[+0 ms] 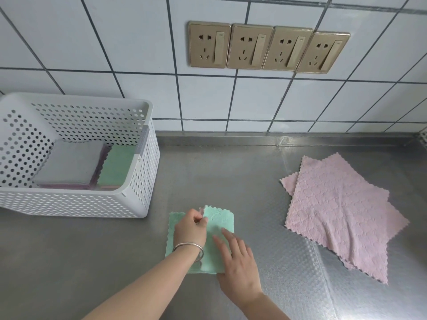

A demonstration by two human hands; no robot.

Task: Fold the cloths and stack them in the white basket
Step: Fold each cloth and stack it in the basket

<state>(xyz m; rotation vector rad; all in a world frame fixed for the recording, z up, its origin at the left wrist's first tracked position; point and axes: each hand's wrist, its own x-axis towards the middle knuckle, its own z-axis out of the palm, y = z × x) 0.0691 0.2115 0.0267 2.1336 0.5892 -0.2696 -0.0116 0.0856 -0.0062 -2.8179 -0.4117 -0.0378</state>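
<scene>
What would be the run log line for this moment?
step: folding green cloth | left hand: pinches it | right hand: presses it flat

A steel bench point(208, 172) meets a white tiled wall point(115, 54), where 4 gold sockets point(268, 47) sit side by side.

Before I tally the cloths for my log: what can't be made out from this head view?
- Stacks in the white basket: the grey cloth and a green cloth top them; the count beneath is hidden.
- Pink cloths: the top one covers most of the lower.
- Green cloth being folded: the left hand and right hand hide its layers.
</scene>
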